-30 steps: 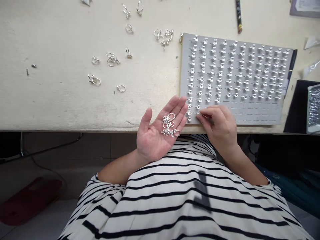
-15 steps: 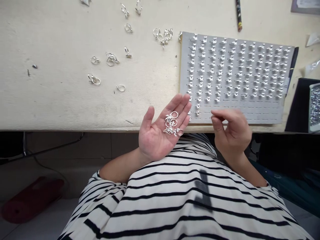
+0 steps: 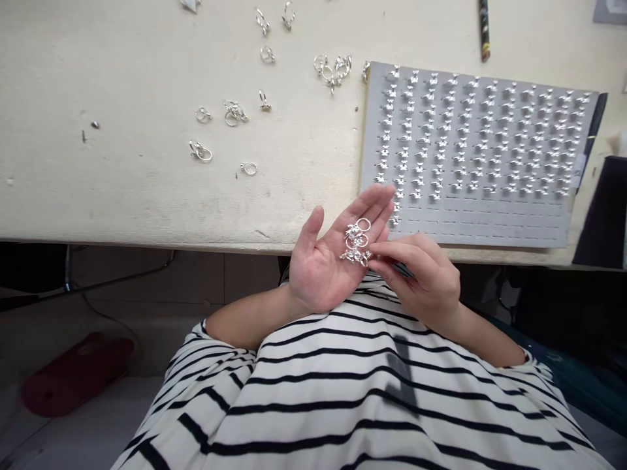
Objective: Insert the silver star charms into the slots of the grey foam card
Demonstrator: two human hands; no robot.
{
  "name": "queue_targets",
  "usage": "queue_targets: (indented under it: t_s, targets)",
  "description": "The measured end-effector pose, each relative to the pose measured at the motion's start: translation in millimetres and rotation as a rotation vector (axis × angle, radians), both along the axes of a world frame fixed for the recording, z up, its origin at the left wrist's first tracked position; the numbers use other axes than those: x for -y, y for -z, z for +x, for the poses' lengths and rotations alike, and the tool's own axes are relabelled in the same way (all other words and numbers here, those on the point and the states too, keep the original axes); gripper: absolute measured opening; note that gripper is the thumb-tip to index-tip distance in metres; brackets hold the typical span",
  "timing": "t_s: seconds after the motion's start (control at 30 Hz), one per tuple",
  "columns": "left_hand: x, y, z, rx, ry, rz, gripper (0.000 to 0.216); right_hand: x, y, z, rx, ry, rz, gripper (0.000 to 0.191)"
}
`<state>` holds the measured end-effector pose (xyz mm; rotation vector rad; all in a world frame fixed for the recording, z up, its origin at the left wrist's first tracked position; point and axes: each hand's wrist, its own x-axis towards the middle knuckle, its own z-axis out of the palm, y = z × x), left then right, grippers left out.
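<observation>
While the open left hand [image 3: 321, 261] cups a tangle of silver rings and charms [image 3: 356, 243] on its palm, the right hand [image 3: 424, 281] pinches its fingertips [image 3: 378, 250] together just beside them, too small to tell whether they hold a piece.

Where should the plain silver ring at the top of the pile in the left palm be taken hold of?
Probably by its free upper rim, pinched from the left fingers' side with the right hand's fingertips. It seems to lie nearly flat on the left palm, and its lower edge meets the silver charms, so that side looks crowded.
</observation>
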<state>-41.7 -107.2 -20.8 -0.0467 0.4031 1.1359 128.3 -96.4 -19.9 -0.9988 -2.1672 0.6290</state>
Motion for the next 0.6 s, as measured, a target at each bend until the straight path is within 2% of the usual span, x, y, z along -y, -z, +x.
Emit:
queue_targets:
  t_s: [0.23, 0.3, 0.37, 0.53, 0.6]
  targets:
    - [0.1, -0.7, -0.5, 0.025, -0.019, 0.0, 0.07, 1.1, 0.6, 1.2, -0.138, -0.033, -0.138, 0.028]
    - [-0.1, -1.2, -0.7, 0.052, -0.029, -0.03, 0.069, 1.2, 0.8, 3.6, -0.136, -0.014, -0.126, 0.028]
    - [0.0, -1.2, -1.7, 0.059, -0.033, -0.051, 0.068, -0.4, 2.9, 8.5, -0.097, 0.023, -0.042, 0.029]
    - [0.4, 0.8, -5.9, 0.029, -0.06, -0.023, 0.067, -11.5, 18.4, 29.8, 0.11, 0.211, 0.335, 0.033]
    - [0.2, 1.6, -6.9, 0.014, -0.072, -0.037, 0.067, -14.2, 25.7, 36.5, 0.194, 0.214, 0.371, 0.032]
